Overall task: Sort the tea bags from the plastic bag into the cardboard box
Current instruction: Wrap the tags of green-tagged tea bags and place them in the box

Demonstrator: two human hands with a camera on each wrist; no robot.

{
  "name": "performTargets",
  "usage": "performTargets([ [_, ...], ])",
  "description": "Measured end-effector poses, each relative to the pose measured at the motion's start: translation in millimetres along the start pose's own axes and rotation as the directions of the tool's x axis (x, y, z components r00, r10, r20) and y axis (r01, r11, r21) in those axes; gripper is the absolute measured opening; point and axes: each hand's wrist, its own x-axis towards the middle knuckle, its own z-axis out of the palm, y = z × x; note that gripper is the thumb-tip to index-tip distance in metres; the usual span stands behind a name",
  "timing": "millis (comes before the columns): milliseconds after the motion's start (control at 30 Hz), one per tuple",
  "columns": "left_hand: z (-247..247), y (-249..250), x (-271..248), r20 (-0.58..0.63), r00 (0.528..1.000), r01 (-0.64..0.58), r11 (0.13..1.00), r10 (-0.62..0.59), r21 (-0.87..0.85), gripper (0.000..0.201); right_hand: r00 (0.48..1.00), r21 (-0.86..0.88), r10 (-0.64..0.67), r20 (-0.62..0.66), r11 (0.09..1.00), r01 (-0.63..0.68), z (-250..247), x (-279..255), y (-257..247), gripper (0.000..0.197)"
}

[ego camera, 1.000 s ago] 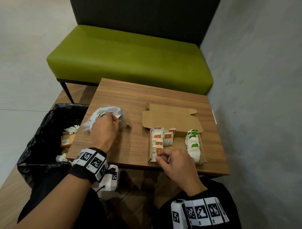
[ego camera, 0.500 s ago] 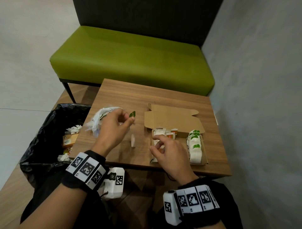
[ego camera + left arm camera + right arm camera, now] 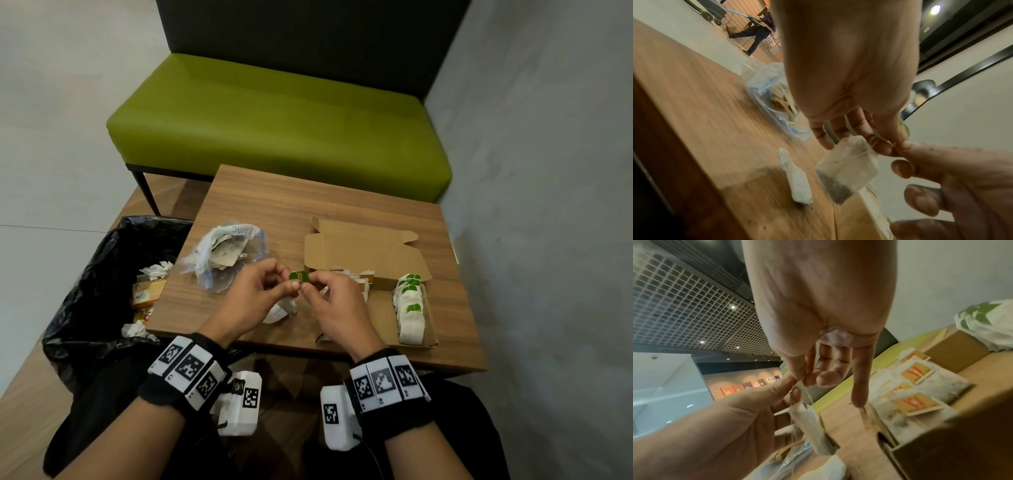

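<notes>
Your left hand [image 3: 255, 296] has lifted a green-tagged tea bag [image 3: 846, 168] from the plastic bag [image 3: 222, 255]; your right hand [image 3: 337, 301] now pinches its tag too (green row in the cardboard box [image 3: 430, 337] next).

In the head view the left hand [image 3: 250, 301] hides most of the white paper tea bag [image 3: 278, 312]; the black-lined bin's [image 3: 85, 291] contents are too small to identify.

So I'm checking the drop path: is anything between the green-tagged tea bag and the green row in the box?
Nothing visible blocks it. Both hands hold the green-tagged tea bag over the table; the green row lies open at the cardboard box's right side.
</notes>
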Motion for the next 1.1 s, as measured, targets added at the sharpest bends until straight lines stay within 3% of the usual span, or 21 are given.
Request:
performTargets([
  [133,0,-9,4,-0.035,0.999,-0.028,0.998,0.03,0.059,0.02,0.998,-0.01,-0.008,-0.059,1.0,0.007,-1,5,-1,0.017],
  [267,-7,-24,4,-0.087,0.996,0.022,0.935,0.01,0.353,0.081,0.991,-0.128,0.001,-0.132,0.992,-0.018,-7,6,-4,0.02],
  [333,-10,-32,-1,-0.082,0.996,0.063,0.894,-0.029,0.444,0.092,0.985,-0.186,0.004,-0.172,0.982,-0.037,-10,7,-5,0.021],
  [400,-8,-40,-5,-0.042,0.998,0.059,0.791,-0.042,0.609,0.08,0.98,-0.208,0.015,-0.199,0.976,-0.057,-13,8,-5,0.022],
  [500,-5,-44,-9,0.011,1.0,0.001,0.609,-0.017,0.793,0.039,0.977,-0.191,0.034,-0.211,0.979,-0.075,-14,7,-4,0.02],
  [600,-5,-44,-7,0.006,1.0,-0.014,0.589,0.015,0.808,0.014,0.973,-0.162,0.051,-0.224,0.983,-0.089,-16,4,-3,0.019],
  [667,-9,-41,-8,-0.002,0.999,-0.026,0.635,0.043,0.772,0.01,0.97,-0.133,0.067,-0.232,0.986,-0.1,-18,2,0,0.019],
  [733,-14,-32,-11,-0.042,0.998,-0.012,0.745,0.054,0.667,0.011,0.97,-0.112,0.083,-0.229,0.987,-0.111,-19,2,2,0.019],
  [900,-16,-1,-10,-0.195,0.977,-0.052,0.977,0.093,0.207,0.02,0.98,-0.136,0.08,-0.181,0.985,-0.106,-13,1,3,0.019],
  [1033,-10,28,-2,-0.165,0.983,-0.093,0.993,0.08,-0.069,0.03,0.988,-0.171,0.096,-0.118,0.978,-0.116,-7,-1,0,0.014],
  [1100,-7,38,3,-0.119,0.991,-0.078,0.986,0.061,-0.145,0.031,0.994,-0.158,0.073,-0.078,0.984,-0.085,-4,-2,-2,0.031],
])
